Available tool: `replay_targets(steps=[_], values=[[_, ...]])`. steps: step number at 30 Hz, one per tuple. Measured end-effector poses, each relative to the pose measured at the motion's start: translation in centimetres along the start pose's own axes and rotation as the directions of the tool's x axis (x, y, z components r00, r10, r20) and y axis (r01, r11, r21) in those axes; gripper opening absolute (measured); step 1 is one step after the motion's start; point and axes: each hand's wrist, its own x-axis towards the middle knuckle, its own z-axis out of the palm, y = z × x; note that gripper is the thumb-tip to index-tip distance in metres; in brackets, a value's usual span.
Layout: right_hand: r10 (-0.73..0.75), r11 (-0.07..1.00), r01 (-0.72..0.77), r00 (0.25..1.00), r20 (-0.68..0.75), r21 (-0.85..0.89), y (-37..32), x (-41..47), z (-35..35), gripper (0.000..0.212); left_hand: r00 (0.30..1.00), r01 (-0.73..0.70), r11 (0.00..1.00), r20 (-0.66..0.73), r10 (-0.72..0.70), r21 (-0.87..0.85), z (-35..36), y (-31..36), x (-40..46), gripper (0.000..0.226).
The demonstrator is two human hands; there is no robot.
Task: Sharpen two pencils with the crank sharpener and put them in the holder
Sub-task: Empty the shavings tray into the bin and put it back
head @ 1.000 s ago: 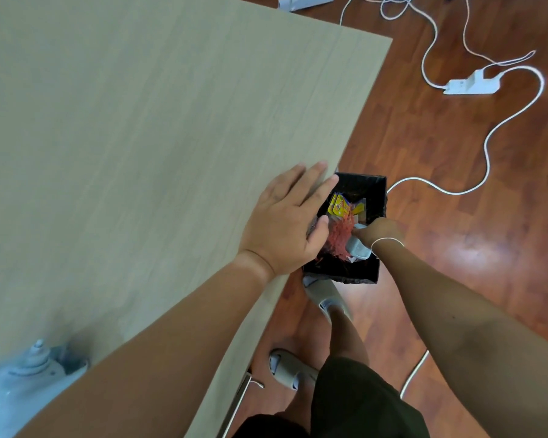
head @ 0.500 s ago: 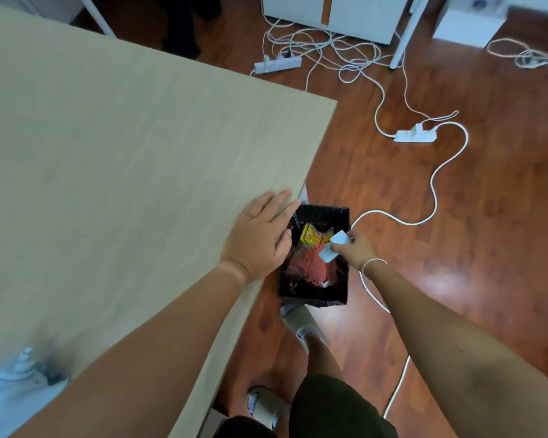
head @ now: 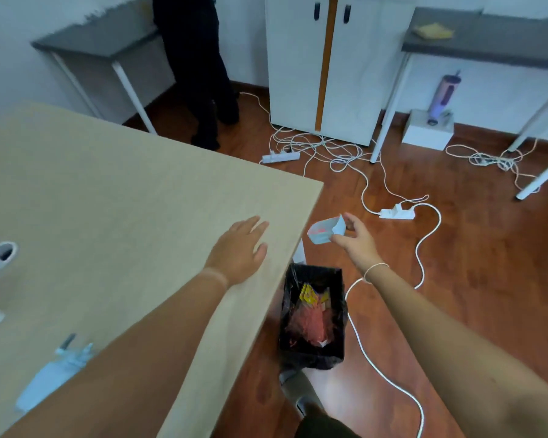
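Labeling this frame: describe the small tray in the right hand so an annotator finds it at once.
Start at the beige table and go past its right edge, above the black bin on the floor. The right hand pinches a small pale blue tray in midair, pinkish residue inside, the only thing held.

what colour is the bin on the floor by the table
Black; the bin has a black liner, seen clearly in the head view.
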Motion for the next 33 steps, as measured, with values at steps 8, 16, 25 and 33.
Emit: replay_targets(steps=[8, 16, 25, 33], values=[[-0.104, 0.993, 0.115, 0.937, 0.333, -0.013, -6.1, -0.6, 8.6, 0.052, 0.956, 0.224, 0.974, -0.189, -0.224, -0.022, -7.6, -5.6, -5.6, 0.049], [-0.051, 0.979, 0.175, 0.712, 0.7, -0.106, -5.1, -3.1, 19.1, 0.049, 0.795, 0.531, 0.841, -0.283, -0.536, -0.102, -10.2, -12.2, -16.4, 0.048], [0.082, 0.94, 0.252, 0.486, 0.87, -0.229, -2.4, -8.2, 26.1, 0.054, 0.626, 0.72, 0.644, -0.161, -0.763, -0.258, -7.1, -13.0, -26.1, 0.055], [0.109, 0.922, 0.31, 0.362, 0.926, -0.23, -1.1, -11.8, 29.0, 0.054, 0.611, 0.777, 0.587, 0.045, -0.791, -0.227, -4.6, -12.4, -28.4, 0.07]])
